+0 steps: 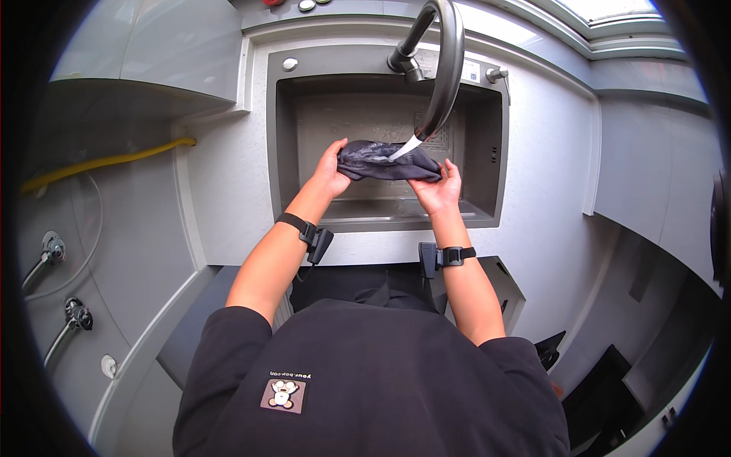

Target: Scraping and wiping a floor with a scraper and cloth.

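Note:
My left hand (332,170) is closed on one end of a dark grey cloth (367,162), thumb on top. The other end is gripped by my right hand (440,190), palm partly turned up. Stretched between them, the cloth hangs over the grey sink (304,114), bunched lengthwise. A curved dark metal faucet (451,72) arches over it, and a white stream of water runs from its mouth onto the middle of the cloth. Wet, shiny patches show where the water lands. The fingers under the cloth are partly hidden.
A white countertop (541,152) surrounds the sink. A small knob (496,75) sits at its back right corner and a round white button (290,65) at the back left. A yellow hose (106,161) runs along the left wall above two valves. Grey cabinets (647,167) flank the right.

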`<state>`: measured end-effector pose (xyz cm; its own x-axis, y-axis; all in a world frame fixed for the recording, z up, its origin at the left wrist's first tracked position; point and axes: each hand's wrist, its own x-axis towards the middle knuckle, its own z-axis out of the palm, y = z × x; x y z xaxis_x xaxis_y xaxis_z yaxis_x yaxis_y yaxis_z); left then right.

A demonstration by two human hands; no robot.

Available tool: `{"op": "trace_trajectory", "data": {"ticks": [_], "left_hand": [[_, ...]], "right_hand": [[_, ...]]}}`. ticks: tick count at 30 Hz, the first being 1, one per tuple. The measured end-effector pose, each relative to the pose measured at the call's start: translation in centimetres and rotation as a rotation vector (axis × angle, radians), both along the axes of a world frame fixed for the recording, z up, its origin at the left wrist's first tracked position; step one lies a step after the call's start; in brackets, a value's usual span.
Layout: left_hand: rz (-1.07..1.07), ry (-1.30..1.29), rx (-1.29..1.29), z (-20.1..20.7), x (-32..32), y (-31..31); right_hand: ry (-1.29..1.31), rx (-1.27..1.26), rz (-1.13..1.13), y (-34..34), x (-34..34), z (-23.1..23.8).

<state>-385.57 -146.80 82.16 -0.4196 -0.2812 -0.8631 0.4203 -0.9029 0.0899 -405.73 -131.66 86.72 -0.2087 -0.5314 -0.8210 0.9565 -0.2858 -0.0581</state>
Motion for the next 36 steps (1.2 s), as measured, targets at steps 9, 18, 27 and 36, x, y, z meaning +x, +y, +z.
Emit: {"op": "trace_trajectory", "data": {"ticks": [9, 18, 27, 36], "left_hand": [[-0.236, 0.071, 0.036, 0.1, 1.7, 0.7], [-0.500, 0.121, -0.008, -2.3, -1.1, 3.5], [-0.495, -0.106, -0.216, 0.0, -2.4, 3.5], [-0.388, 0.035, -0.113, 0.5, -2.5, 4.4]], "right_hand": [[0.066, 0.045, 0.070, -1.8, 1.4, -2.8], [0.033, 0.090, 0.037, 0.5, 0.4, -0.5], [0.193, -0.024, 0.317, -0.2, 2.2, -0.2], [0.466, 0.029, 0.594, -3.8, 2.6, 1.4]]}}
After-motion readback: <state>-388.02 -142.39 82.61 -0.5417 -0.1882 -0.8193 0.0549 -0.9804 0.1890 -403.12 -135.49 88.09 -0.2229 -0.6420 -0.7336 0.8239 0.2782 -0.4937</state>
